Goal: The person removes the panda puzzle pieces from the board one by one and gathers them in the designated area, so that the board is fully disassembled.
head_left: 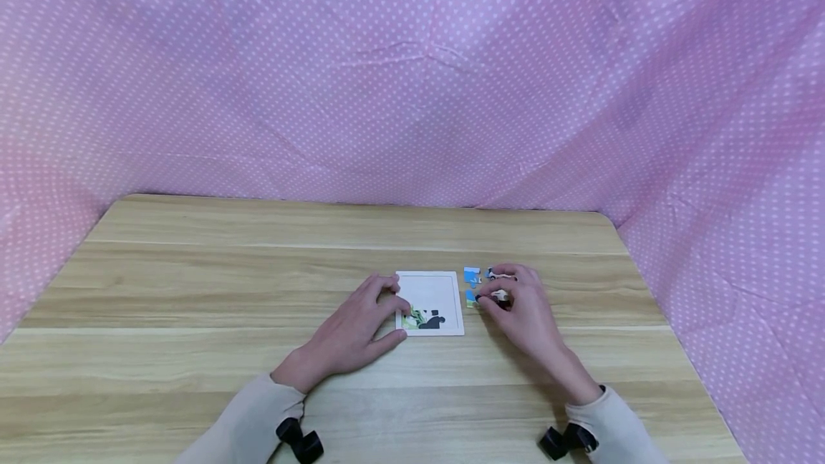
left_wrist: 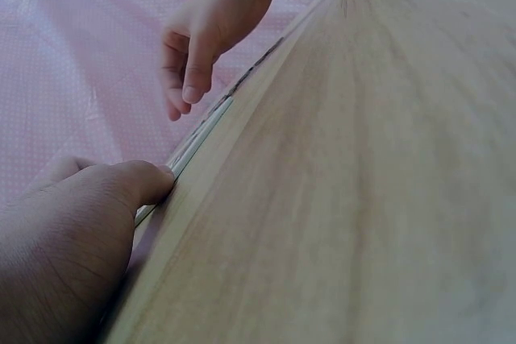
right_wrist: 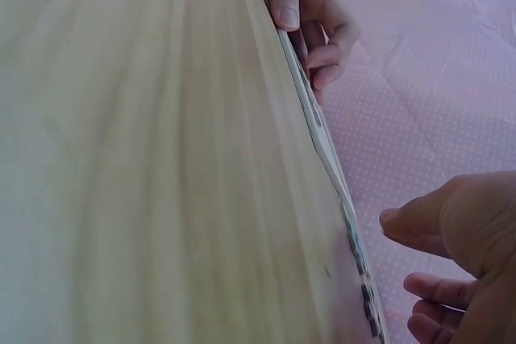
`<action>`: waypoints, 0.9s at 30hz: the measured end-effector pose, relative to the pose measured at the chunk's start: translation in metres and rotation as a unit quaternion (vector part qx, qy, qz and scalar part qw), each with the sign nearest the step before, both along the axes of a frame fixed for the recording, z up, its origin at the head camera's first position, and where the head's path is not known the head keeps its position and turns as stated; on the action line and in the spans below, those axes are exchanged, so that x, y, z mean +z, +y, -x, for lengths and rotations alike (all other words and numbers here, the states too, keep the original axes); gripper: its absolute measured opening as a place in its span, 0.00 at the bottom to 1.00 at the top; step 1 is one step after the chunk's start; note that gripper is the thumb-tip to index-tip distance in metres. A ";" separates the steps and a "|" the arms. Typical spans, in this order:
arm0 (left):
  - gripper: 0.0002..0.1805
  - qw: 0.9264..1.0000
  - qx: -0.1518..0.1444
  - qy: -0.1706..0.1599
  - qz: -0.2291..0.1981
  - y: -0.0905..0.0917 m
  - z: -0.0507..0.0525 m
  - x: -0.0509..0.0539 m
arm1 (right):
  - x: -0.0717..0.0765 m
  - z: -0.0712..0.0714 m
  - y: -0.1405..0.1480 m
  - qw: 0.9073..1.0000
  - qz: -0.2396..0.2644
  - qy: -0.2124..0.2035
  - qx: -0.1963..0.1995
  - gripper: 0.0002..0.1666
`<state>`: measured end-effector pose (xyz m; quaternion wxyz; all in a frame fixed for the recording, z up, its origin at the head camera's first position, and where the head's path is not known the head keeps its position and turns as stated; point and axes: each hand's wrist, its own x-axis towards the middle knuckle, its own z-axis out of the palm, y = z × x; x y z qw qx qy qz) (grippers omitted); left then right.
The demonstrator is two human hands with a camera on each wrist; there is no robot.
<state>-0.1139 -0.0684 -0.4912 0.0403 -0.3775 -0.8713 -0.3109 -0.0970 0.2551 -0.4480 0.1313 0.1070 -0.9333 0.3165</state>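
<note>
A white square puzzle board [head_left: 430, 288] lies on the table, with a few green and black picture pieces [head_left: 430, 321] in its lower part. My left hand [head_left: 357, 324] holds the board by its left side, thumb at the near corner and bent fingers at the far corner and over the rim. Right of the board lie several loose puzzle pieces [head_left: 472, 276], blue, white and black. My right hand [head_left: 527, 310] hovers over these pieces and partly hides them. In the right wrist view its thumb and fingers [right_wrist: 419, 219] are apart, with nothing visible between them.
The wooden table [head_left: 225, 271] extends around the board on all sides. A pink cloth with white dots [head_left: 412, 92] hangs behind the table and along its sides. Black devices [head_left: 299, 441] sit at both sleeve cuffs.
</note>
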 end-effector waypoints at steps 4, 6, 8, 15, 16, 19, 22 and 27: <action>0.18 1.000 0.002 0.002 0.003 0.000 0.000 -0.001 | 0.000 -0.001 -0.006 1.000 -0.001 0.006 0.012 0.10; 0.18 1.000 0.002 -0.001 0.004 0.001 0.000 0.000 | 0.000 -0.001 -0.009 1.000 -0.004 0.011 0.015 0.10; 0.17 1.000 0.001 -0.003 0.004 0.001 0.000 0.000 | 0.001 -0.001 -0.013 1.000 -0.007 0.012 0.015 0.10; 0.16 1.000 -0.001 -0.004 0.003 0.000 0.001 -0.001 | 0.002 -0.003 -0.027 1.000 -0.014 0.001 0.023 0.11; 0.16 1.000 -0.001 -0.001 0.003 0.000 0.001 -0.001 | 0.002 -0.003 -0.028 1.000 -0.013 -0.003 0.026 0.11; 0.16 1.000 -0.002 0.005 0.003 0.000 0.001 -0.001 | 0.002 -0.003 -0.032 0.999 -0.013 -0.016 0.031 0.10; 0.16 1.000 -0.001 0.004 0.004 0.000 0.001 0.000 | 0.002 -0.003 -0.036 0.999 -0.012 -0.028 0.037 0.09; 0.16 1.000 0.000 0.000 0.005 0.000 0.001 0.000 | 0.003 -0.004 -0.042 0.998 -0.016 -0.052 0.040 0.08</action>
